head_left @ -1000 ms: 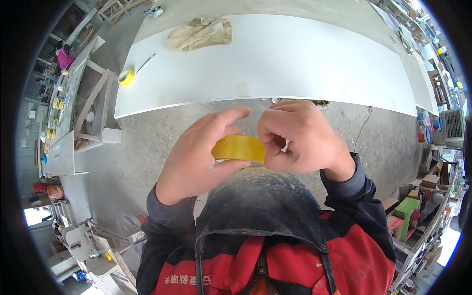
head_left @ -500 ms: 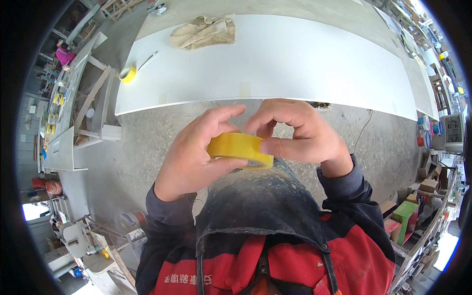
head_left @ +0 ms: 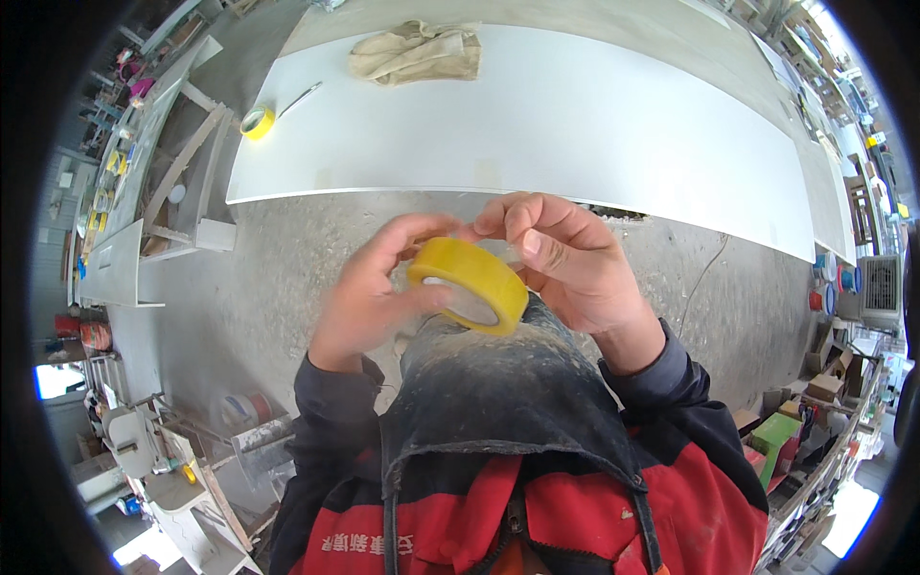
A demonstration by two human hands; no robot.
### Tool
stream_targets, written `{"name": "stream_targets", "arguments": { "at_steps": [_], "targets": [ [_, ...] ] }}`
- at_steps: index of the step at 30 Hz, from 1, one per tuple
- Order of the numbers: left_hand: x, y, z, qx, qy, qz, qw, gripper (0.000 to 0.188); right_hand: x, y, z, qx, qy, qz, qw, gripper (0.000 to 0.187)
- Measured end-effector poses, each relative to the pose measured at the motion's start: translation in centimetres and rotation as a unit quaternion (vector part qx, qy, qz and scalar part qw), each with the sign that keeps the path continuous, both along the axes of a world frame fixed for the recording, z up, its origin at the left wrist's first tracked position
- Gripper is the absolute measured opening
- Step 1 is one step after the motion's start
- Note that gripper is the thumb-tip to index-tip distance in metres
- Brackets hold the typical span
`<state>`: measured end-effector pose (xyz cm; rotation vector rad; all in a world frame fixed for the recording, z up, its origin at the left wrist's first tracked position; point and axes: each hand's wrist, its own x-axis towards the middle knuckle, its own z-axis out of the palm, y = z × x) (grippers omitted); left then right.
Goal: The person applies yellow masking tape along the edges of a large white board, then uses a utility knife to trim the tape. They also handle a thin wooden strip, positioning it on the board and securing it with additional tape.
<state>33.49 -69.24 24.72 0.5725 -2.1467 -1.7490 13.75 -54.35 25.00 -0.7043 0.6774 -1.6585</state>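
Note:
A roll of yellow adhesive tape (head_left: 484,273) hangs tilted in front of my body, its hollow core partly showing. My left hand (head_left: 362,295), slightly blurred, grips the roll from the left, thumb across the near side and fingers behind. My right hand (head_left: 583,273) is closed at the roll's right upper edge, thumb and forefinger drawn together in a pinch. Whatever lies between those fingertips is too small to make out.
Ahead lies a long white panel (head_left: 575,125) with a beige cloth (head_left: 431,57), a second yellow tape roll (head_left: 257,123) and a thin pen-like tool (head_left: 300,100). A wooden-framed bench (head_left: 177,172) stands left. Cardboard boxes (head_left: 824,386) fill shelving at right.
The tape roll has tilted, so more of its side and core shows. My right thumb has come off the roll's face and now pinches beside it. The view has shifted slightly.

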Motion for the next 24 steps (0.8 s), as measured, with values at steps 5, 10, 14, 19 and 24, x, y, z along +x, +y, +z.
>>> {"name": "stream_targets", "arguments": {
  "at_steps": [5, 10, 14, 19, 24],
  "targets": [
    [-1.2, 3.3, 1.3, -0.319, -0.014, 0.062, 0.946, 0.062, 0.1, -1.3, -0.9, 0.067, 0.020, 0.029, 0.997, 0.012],
    [-1.2, 4.0, 0.0, -0.383, 0.009, 0.165, 0.909, 0.039, 0.9, -2.8, -1.9, 0.029, 0.256, -0.014, 0.966, 0.011],
    [0.6, 3.4, -1.6, -0.341, -0.016, 0.175, 0.923, 0.022, 2.4, -4.2, -2.0, 0.031, 0.329, 0.016, 0.944, 0.024],
    [3.6, 1.3, -2.1, -0.275, -0.013, 0.261, 0.925, 0.010, 5.8, -6.2, -3.2, 0.065, 0.358, -0.022, 0.931, 0.037],
    [8.0, -2.7, -3.8, -0.142, -0.022, 0.351, 0.925, 0.006, 7.1, -10.1, -4.8, 0.171, 0.385, 0.187, 0.888, 0.030]
  ]
}}
